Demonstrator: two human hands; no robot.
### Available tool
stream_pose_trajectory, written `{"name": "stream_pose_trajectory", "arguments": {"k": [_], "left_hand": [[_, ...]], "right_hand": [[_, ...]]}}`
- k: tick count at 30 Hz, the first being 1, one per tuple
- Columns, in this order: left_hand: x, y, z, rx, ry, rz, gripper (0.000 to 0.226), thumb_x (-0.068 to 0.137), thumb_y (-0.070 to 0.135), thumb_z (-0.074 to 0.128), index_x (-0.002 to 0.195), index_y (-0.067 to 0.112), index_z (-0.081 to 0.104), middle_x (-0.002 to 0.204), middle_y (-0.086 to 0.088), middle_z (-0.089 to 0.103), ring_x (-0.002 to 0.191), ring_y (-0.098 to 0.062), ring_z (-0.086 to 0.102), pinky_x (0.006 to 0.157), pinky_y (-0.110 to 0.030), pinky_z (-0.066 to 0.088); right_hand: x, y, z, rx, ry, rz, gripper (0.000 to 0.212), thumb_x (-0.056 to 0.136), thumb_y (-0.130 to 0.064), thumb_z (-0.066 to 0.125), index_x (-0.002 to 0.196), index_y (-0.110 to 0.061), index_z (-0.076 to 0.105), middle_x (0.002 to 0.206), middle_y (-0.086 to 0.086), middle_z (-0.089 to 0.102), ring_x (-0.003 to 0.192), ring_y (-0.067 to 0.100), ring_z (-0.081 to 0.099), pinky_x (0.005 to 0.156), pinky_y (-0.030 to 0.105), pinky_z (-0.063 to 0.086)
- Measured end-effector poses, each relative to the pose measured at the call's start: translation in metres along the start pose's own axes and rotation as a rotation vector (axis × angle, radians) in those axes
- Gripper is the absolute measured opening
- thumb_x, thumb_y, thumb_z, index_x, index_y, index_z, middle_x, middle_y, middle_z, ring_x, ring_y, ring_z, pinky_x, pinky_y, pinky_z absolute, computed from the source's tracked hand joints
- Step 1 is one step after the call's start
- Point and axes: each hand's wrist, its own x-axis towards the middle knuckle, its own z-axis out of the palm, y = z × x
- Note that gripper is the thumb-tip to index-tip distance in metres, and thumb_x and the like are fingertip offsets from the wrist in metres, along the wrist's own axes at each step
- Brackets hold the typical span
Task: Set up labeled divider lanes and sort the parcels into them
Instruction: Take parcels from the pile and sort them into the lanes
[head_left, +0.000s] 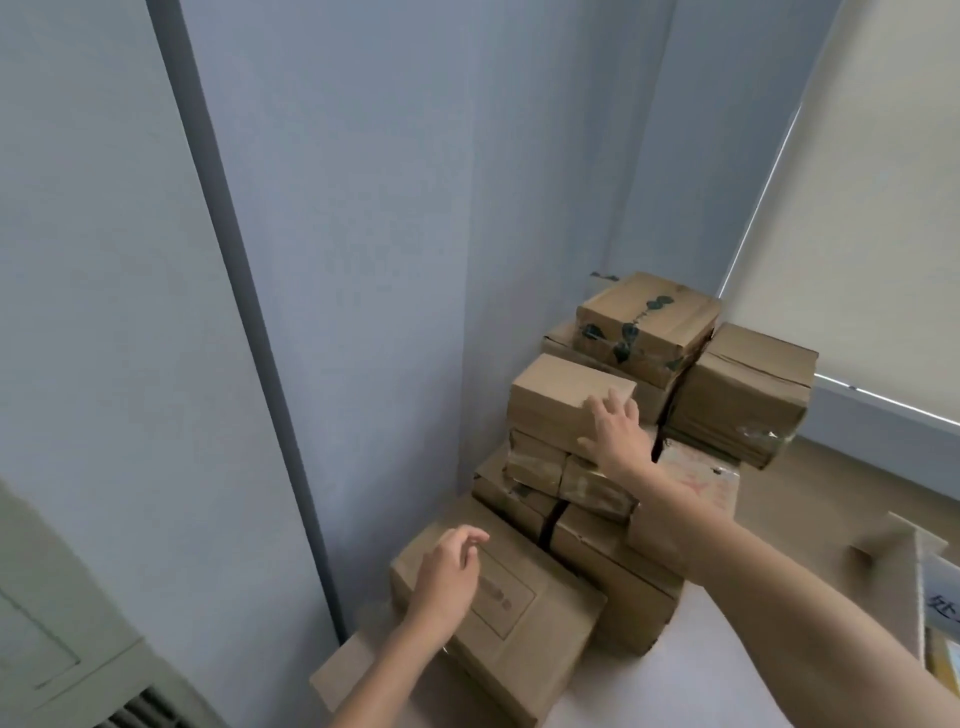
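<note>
Brown parcels (743, 395) piled in the wall (389, 260) corner past both hands, window blind (857, 208) off right. Right hand (618, 431) spread flat on a small box (561, 400), gripping nothing. Left hand (447, 577) loosely curled over a flat parcel (524, 639), empty. Its label's too blurry; cardboard divider (906, 545) far right has cut-off blue handwriting.

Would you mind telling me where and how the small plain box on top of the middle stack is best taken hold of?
Probably with a hand at each end, coming from the near side. The small box lies flat and topmost, with its left end and near face free, while the taller stack crowds its far right. The right hand touches its near right corner.
</note>
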Motion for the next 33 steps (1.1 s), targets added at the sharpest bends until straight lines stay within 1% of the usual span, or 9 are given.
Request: {"name": "stream_pose_trajectory", "arguments": {"k": [3,6,11,16,18,23,26,29,33], "left_hand": [[0.022,-0.013,-0.012,0.012,-0.035,-0.001,0.024,0.098,0.018,0.043,0.111,0.029,0.060,0.108,0.023,0.053,0.101,0.006,0.048,0.067,0.001,0.032],[0.047,-0.028,-0.018,-0.047,-0.097,-0.013,0.023,0.098,0.015,0.044,0.107,0.028,0.061,0.109,0.018,0.056,0.108,-0.002,0.052,0.086,-0.010,0.038],[0.071,-0.044,-0.023,-0.096,-0.177,-0.003,0.024,0.098,0.015,0.044,0.102,0.033,0.059,0.111,0.015,0.058,0.107,-0.001,0.052,0.085,-0.011,0.037],[0.082,-0.037,-0.029,-0.192,-0.208,0.037,0.023,0.097,0.013,0.045,0.103,0.031,0.059,0.110,0.014,0.058,0.106,0.000,0.052,0.082,-0.007,0.035],[0.091,-0.027,-0.032,-0.292,-0.198,0.025,0.022,0.096,0.013,0.049,0.110,0.027,0.059,0.113,0.011,0.060,0.110,-0.005,0.054,0.087,-0.013,0.038],[0.107,0.023,-0.044,-0.596,-0.214,0.030,0.026,0.087,0.032,0.063,0.112,0.028,0.055,0.111,0.009,0.062,0.109,-0.012,0.058,0.088,-0.023,0.043],[0.101,0.054,-0.047,-0.669,-0.331,0.097,0.051,0.078,0.056,0.059,0.121,0.029,0.051,0.115,0.010,0.059,0.112,-0.012,0.055,0.097,-0.033,0.045],[0.089,0.070,-0.042,-0.707,-0.517,0.139,0.068,0.065,0.079,0.057,0.122,0.043,0.048,0.126,0.011,0.057,0.120,-0.014,0.052,0.105,-0.047,0.040],[0.068,0.086,-0.032,-0.804,-0.748,0.158,0.063,0.074,0.071,0.054,0.130,0.045,0.042,0.129,0.007,0.059,0.120,-0.020,0.055,0.099,-0.050,0.045]], "right_hand": [[0.013,-0.005,0.017,0.002,0.018,0.037,0.061,0.089,-0.019,0.062,0.140,-0.020,0.028,0.152,0.015,0.018,0.130,0.040,0.034,0.089,0.042,0.049],[0.019,-0.009,0.026,0.012,0.151,0.002,0.046,0.086,-0.003,0.059,0.126,-0.019,0.040,0.129,0.013,0.039,0.096,0.030,0.055,0.069,0.033,0.052],[0.020,-0.013,0.024,0.230,0.240,0.055,0.053,0.084,0.013,0.052,0.129,-0.014,0.050,0.123,0.003,0.044,0.091,0.019,0.059,0.078,0.030,0.054],[-0.006,-0.019,-0.008,0.724,0.331,0.343,0.048,0.085,0.006,0.058,0.129,-0.013,0.055,0.114,0.002,0.055,0.105,0.019,0.055,0.095,0.026,0.042],[-0.029,-0.015,-0.023,1.073,0.227,0.394,0.043,0.088,-0.002,0.060,0.129,-0.015,0.055,0.113,0.002,0.062,0.100,0.020,0.064,0.088,0.035,0.054],[-0.097,-0.005,-0.045,1.854,-0.140,0.501,0.039,0.087,-0.006,0.059,0.125,-0.013,0.056,0.122,0.016,0.061,0.096,0.025,0.069,0.063,0.029,0.059],[-0.128,0.003,-0.040,2.043,-0.199,0.461,0.058,0.078,-0.006,0.071,0.132,-0.010,0.050,0.131,0.019,0.056,0.106,0.030,0.065,0.070,0.033,0.059],[-0.155,0.003,-0.035,2.060,-0.187,0.489,0.038,0.097,-0.005,0.038,0.134,-0.006,0.047,0.128,0.020,0.059,0.104,0.031,0.066,0.073,0.032,0.059],[-0.187,-0.001,-0.035,2.032,-0.126,0.503,0.036,0.100,-0.004,0.030,0.131,0.001,0.047,0.123,0.021,0.061,0.093,0.027,0.070,0.072,0.030,0.059]]}}
